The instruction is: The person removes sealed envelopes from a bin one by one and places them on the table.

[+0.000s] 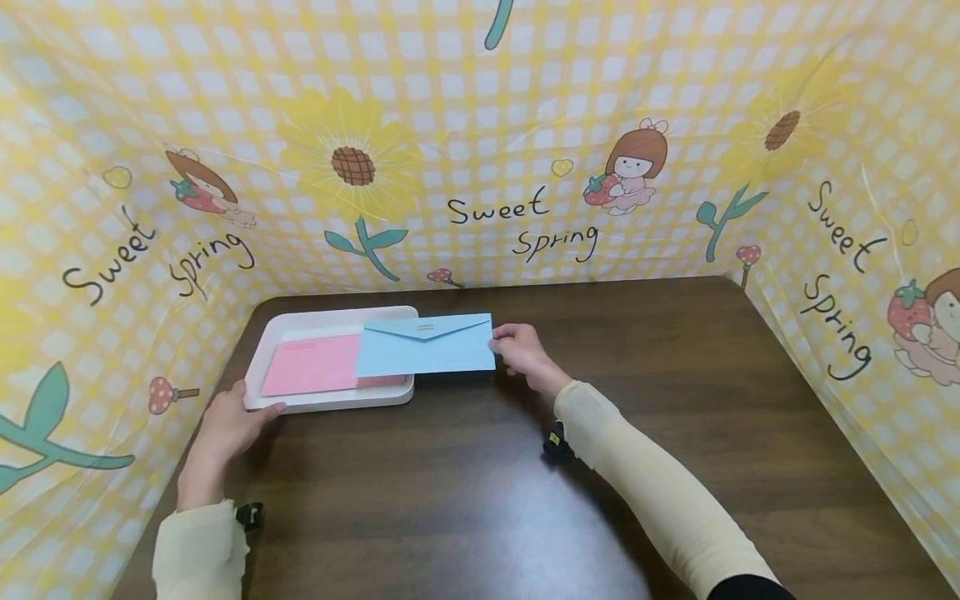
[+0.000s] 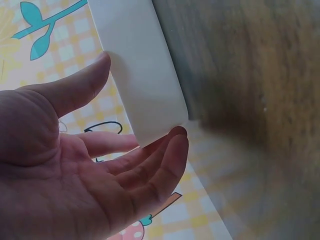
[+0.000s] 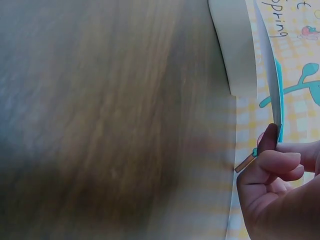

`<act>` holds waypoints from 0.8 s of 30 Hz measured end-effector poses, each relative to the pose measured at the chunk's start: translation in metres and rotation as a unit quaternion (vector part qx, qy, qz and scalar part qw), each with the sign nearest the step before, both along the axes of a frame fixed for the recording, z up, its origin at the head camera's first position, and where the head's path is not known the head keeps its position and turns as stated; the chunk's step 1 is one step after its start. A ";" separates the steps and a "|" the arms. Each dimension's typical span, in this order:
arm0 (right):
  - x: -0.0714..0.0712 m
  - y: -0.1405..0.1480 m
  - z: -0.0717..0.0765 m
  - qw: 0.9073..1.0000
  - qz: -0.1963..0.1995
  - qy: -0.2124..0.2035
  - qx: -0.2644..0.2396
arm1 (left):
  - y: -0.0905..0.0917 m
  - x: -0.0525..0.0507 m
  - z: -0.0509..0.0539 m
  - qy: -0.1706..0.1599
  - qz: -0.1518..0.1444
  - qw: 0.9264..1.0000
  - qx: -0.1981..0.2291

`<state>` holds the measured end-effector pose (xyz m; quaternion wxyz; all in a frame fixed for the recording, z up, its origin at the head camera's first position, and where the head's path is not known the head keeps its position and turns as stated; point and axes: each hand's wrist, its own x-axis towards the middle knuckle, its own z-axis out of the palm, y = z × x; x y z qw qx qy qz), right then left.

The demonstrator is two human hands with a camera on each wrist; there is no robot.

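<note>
Blue envelope (image 1: 427, 350) overhanging right end of white tray (image 1: 330, 405), overlapping pink paper (image 1: 315, 367); right hand (image 1: 525, 354) pinching envelope's edge, left hand (image 1: 236, 421) gripping tray corner. Step seemingly being envelope transfer, direction unclear; next move calling for level hold.

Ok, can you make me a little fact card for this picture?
Left hand: grips the white tray by its near left corner
Right hand: pinches the blue envelope at its right end
Pink paper: lies in the tray, partly hidden by the envelope
Blue envelope: flap side up, sticks out past the tray's right edge
Table: dark brown
Cloth: yellow checked
</note>
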<state>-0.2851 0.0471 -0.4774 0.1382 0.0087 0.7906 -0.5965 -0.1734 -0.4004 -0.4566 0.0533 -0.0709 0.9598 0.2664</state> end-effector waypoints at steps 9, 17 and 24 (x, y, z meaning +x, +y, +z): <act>-0.003 0.013 -0.003 1.000 -0.005 -0.004 -0.002 | 0.000 0.002 0.000 0.003 0.028 1.000 0.010; -0.006 0.028 -0.003 1.000 -0.012 -0.006 0.011 | 0.001 0.002 -0.001 -0.006 0.045 0.999 0.017; -0.009 0.041 -0.002 0.999 -0.022 -0.003 0.023 | -0.002 0.001 -0.003 -0.012 0.047 0.999 0.014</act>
